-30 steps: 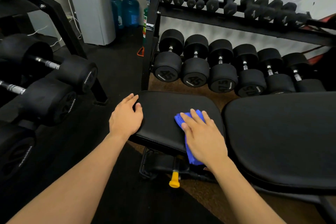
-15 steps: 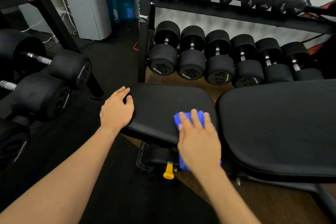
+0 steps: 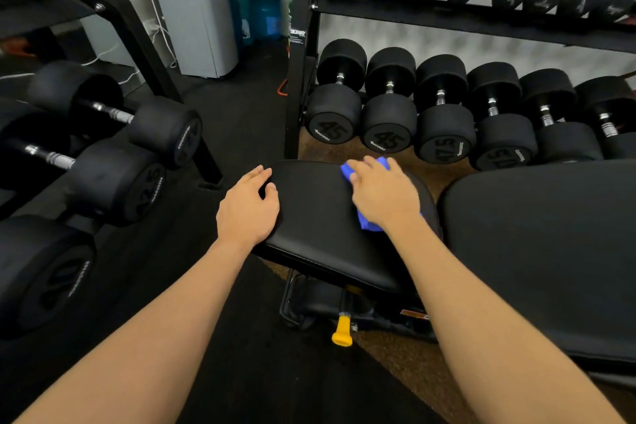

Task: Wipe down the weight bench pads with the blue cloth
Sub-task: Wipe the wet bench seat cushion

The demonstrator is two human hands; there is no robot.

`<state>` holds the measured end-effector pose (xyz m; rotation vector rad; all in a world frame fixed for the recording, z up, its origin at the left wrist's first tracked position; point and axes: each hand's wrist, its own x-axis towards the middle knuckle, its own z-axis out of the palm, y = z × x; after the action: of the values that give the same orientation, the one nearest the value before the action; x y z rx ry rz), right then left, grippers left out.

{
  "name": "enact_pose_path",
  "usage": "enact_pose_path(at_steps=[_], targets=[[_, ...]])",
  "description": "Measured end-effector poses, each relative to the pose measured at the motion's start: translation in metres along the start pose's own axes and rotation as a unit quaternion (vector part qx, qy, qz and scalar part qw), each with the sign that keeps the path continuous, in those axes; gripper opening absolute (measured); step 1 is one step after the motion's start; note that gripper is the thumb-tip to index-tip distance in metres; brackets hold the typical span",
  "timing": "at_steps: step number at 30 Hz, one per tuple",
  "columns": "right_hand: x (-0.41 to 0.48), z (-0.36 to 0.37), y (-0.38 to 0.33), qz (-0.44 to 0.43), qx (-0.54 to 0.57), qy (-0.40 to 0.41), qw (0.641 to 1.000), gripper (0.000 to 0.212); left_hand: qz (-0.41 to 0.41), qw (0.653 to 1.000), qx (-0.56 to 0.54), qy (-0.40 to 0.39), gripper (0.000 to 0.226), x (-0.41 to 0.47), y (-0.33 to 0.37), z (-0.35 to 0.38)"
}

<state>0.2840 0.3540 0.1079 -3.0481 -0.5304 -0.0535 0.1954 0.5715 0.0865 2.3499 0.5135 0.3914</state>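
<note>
The black seat pad [image 3: 323, 231] of the weight bench lies in the middle of the view, with the larger back pad [image 3: 537, 237] to its right. My right hand [image 3: 382, 193] presses the blue cloth [image 3: 368, 225] flat on the far right part of the seat pad, fingers straight; most of the cloth is hidden under the palm. My left hand [image 3: 247, 210] rests on the seat pad's left edge with relaxed fingers.
A dumbbell rack [image 3: 303, 55] with several heavy dumbbells [image 3: 389, 120] stands just behind the bench. More large dumbbells [image 3: 113, 179] sit on a rack at the left. A yellow adjustment knob [image 3: 341, 334] sticks out under the seat. Water bottles [image 3: 265, 10] stand at the back.
My right hand has slid the blue cloth from the near edge of the seat pad to its far edge. My left hand has stayed on the left edge.
</note>
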Motion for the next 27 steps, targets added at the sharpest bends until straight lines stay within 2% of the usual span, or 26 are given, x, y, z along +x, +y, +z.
enact_pose_path(at_steps=[3, 5, 9, 12, 13, 15, 18, 21, 22, 24, 27], targets=[[-0.043, -0.005, -0.032, -0.103, 0.000, -0.018, 0.994, 0.052, -0.002, 1.000, -0.001, -0.002, 0.043, 0.002, 0.000, -0.001], [-0.071, -0.009, -0.030, -0.128, 0.018, -0.012, 0.991, 0.049, -0.004, 1.000, 0.002, -0.007, 0.044, 0.002, -0.002, -0.001], [-0.045, -0.007, -0.005, -0.042, 0.030, 0.001, 0.999, 0.051, -0.002, 1.000, -0.012, -0.010, 0.043, 0.003, -0.004, 0.000], [0.014, 0.004, -0.016, 0.017, 0.028, -0.013, 0.999, 0.065, 0.000, 1.000, -0.017, -0.003, 0.043, 0.002, -0.006, 0.002], [0.030, 0.005, -0.025, 0.023, 0.040, -0.007, 0.999, 0.062, 0.000, 1.000, -0.017, -0.001, 0.043, 0.003, -0.005, 0.001], [0.038, 0.002, -0.053, -0.014, 0.043, 0.007, 0.999, 0.051, -0.002, 1.000, -0.021, 0.002, 0.043, 0.004, -0.005, 0.001], [0.007, -0.010, -0.075, -0.114, 0.035, -0.004, 0.993, 0.046, 0.005, 1.000, -0.027, 0.001, 0.044, 0.003, -0.005, 0.001], [-0.022, -0.011, -0.057, -0.097, 0.095, -0.027, 0.990, 0.046, 0.012, 1.000, -0.027, -0.006, 0.045, 0.003, -0.006, 0.001], [-0.018, -0.010, -0.049, -0.070, 0.100, -0.026, 0.992, 0.046, 0.008, 0.999, -0.042, -0.013, 0.046, 0.004, -0.006, -0.001], [0.002, -0.008, -0.041, -0.017, 0.080, -0.007, 0.997, 0.046, -0.014, 0.990, -0.140, -0.025, 0.046, 0.003, -0.010, -0.010], [0.035, -0.001, -0.059, 0.009, 0.080, -0.007, 0.997, 0.049, -0.044, 0.949, -0.309, -0.051, 0.056, -0.007, -0.029, -0.031]])
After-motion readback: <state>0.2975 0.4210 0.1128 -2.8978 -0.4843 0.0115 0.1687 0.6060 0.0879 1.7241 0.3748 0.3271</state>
